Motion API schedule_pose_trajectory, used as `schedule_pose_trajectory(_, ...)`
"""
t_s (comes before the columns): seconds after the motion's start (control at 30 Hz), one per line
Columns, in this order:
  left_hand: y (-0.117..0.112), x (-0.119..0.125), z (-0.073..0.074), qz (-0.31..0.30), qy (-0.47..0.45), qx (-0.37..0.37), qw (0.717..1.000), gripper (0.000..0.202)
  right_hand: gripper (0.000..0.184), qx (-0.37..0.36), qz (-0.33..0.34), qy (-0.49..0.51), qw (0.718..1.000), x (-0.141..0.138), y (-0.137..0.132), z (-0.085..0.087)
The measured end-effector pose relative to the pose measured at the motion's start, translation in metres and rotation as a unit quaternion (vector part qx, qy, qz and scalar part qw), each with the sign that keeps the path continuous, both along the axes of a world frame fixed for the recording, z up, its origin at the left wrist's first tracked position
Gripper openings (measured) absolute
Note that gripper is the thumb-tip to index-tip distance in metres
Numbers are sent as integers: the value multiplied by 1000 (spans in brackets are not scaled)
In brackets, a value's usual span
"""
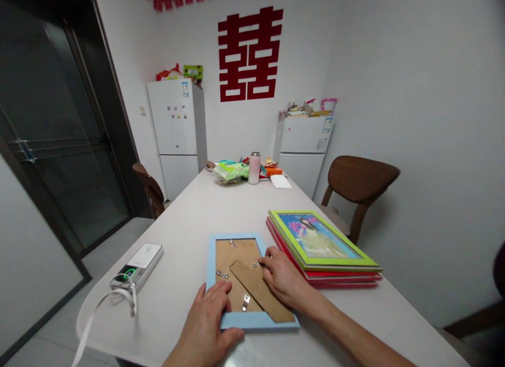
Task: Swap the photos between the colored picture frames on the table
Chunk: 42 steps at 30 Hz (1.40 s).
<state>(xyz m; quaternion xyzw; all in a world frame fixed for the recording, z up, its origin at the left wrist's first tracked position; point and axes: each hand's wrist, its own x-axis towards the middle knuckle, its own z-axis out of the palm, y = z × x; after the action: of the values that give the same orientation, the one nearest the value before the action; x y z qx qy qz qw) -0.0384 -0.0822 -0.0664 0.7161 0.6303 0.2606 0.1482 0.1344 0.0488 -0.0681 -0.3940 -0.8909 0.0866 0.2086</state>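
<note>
A light blue picture frame (212, 256) lies face down on the table, its brown backing board (232, 262) upward. Small metal clips (246, 303) sit on the inner edges, and a brown stand leg (252, 285) lies slantwise across the board. My left hand (211, 319) grips the frame's near left corner, thumb along the near edge and fingers over the left side. Over the right edge, my right hand (284, 277) has its fingers curled, with a fingertip at the right-hand clip (255, 265). The palm hides part of that edge.
Right of the frame stands a stack of red and green picture frames (327, 246). A power bank (138, 264) with a white cable lies on the left. At the table's far end are a pink bottle (254, 168) and green packets (231, 171). Chairs (361, 180) flank the table.
</note>
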Motion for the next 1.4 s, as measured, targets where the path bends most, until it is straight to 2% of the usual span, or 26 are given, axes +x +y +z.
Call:
schedule_pose_trajectory(0.23,-3,1,3,-4,0,-1,1000,32,22,-9,4,-2,1000,2,-3,2)
schedule_pose_trajectory(0.57,-4,-3,-4,-9,-29,17,999,47,20,-1,-17,-11,1000,9,-9,1)
schedule_pose_trajectory(0.7,-5,-2,-1,-8,-40,16,999,43,25,-2,-8,-24,1000,11,-10,2)
schedule_pose_trajectory(0.8,-5,-2,0,-11,-43,17,999,40,24,34,0,-12,999,13,-18,5)
schedule_pose_trajectory(0.9,-5,-3,-1,-13,-42,20,999,44,25,53,61,20,997,9,-33,9)
schedule_pose_trajectory(1.03,-4,-2,-3,-8,-38,17,999,47,27,8,174,9,985,-2,-51,12)
schedule_pose_trajectory(1.17,-4,-1,-2,-12,-38,11,999,45,30,1,197,2,980,-2,-56,13)
schedule_pose_trajectory(1.3,-4,-1,-2,-10,-33,6,999,41,23,-1,208,-8,978,1,-56,17)
schedule_pose_trajectory(1.4,-4,-2,-3,-5,-40,7,999,40,19,-31,195,-19,980,-5,-50,20)
